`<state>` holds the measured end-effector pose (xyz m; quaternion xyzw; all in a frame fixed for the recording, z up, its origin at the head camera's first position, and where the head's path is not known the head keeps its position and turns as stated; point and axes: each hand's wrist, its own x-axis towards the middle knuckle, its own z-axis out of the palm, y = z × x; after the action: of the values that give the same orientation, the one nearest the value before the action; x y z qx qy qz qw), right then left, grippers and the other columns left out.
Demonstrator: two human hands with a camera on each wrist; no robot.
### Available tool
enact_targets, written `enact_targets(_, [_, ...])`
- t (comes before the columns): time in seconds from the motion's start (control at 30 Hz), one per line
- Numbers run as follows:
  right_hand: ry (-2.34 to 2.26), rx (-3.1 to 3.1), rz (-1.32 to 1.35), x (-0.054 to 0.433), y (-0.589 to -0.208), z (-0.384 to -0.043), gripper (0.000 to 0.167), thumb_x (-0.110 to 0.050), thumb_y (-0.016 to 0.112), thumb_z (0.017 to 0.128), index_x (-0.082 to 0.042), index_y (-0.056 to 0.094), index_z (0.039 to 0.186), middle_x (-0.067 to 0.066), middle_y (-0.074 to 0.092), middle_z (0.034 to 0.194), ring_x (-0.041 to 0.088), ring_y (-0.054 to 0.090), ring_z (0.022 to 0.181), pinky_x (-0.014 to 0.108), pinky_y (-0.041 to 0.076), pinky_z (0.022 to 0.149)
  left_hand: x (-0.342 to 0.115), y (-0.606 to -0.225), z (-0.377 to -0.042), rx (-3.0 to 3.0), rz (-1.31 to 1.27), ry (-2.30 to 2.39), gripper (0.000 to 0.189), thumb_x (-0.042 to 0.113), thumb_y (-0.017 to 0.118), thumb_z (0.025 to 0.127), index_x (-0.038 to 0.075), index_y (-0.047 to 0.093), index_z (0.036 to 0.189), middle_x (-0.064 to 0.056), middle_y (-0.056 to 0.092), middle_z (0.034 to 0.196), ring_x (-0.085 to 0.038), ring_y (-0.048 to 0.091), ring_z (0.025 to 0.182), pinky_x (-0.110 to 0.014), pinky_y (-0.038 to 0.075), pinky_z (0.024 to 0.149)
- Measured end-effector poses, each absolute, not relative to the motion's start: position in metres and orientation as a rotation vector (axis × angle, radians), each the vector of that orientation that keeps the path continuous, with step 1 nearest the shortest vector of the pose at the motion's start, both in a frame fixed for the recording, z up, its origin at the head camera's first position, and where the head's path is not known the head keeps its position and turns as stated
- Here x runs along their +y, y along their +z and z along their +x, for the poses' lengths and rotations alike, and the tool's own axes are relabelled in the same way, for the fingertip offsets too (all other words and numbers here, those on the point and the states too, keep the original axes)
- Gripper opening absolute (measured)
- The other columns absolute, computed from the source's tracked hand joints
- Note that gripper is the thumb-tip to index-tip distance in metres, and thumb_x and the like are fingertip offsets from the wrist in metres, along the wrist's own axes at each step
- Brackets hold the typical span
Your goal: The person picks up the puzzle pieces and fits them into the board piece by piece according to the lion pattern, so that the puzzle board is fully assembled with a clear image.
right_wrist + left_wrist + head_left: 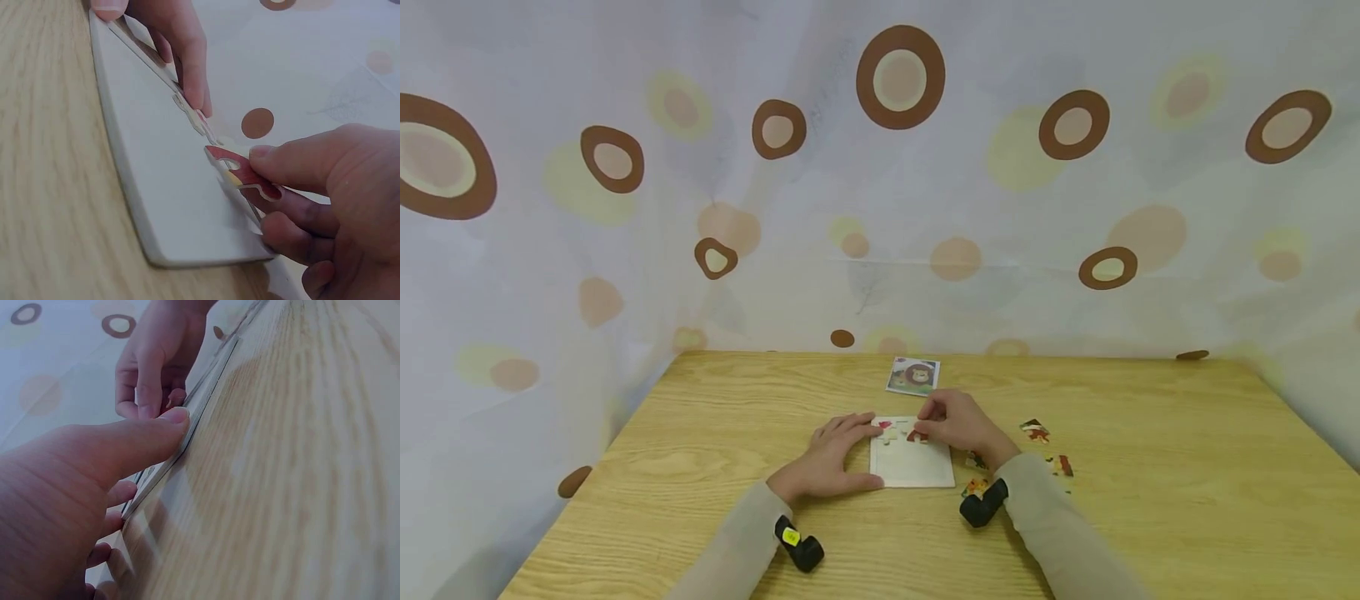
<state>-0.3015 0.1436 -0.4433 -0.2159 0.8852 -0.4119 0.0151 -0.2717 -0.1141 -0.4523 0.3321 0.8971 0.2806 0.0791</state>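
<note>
A white puzzle board (pixel 913 467) lies flat on the table in front of me. My left hand (pixel 827 462) rests at its left side, thumb by the near corner and straight fingers at the upper left edge. One jigsaw piece (pixel 888 434) sits in the board's upper left area, beside those fingertips. Between thumb and fingers, my right hand (pixel 958 423) pinches a dark red jigsaw piece (pixel 240 172). In the right wrist view this piece is tilted over the board's upper part, close to the other piece; whether it touches the board I cannot tell.
Behind the board lies a picture card (pixel 913 377) with a lion. Several loose jigsaw pieces (pixel 1035 431) are scattered on the wooden table (pixel 1150 483) to the right, some partly hidden by my right arm. A spotted curtain (pixel 820 192) hangs behind the table.
</note>
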Motion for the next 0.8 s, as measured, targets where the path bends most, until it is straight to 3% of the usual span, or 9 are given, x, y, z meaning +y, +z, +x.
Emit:
enact_targets(0.43, [-1.225,2.835,-0.594,0.124,-0.445,-0.301,0.007,-0.014,0.07,0.086,-0.009,0.066,0.083,-0.001,0.063,0.073,0.01,0.051,0.064,0.026,0.042,0.061,-0.116,-0.452,-0.272,2.685,1.001,0.835,0.069,0.048,0.068,0.086,0.019,0.044,0.144,-0.007,0.027,0.158,-0.036,0.019,0.144,-0.062,0.015,0.11])
enact_targets(0.8, [-1.069,2.907,-0.374,0.108,-0.435,-0.301,0.008,-0.015,0.072,0.083,-0.012,0.067,0.077,-0.001,0.058,0.067,0.011,0.047,0.057,0.023,0.036,0.053,-0.116,-0.45,-0.271,2.682,1.013,0.832,0.068,0.046,0.068,0.086,0.017,0.045,0.142,-0.01,0.028,0.157,-0.039,0.02,0.143,-0.063,0.015,0.109])
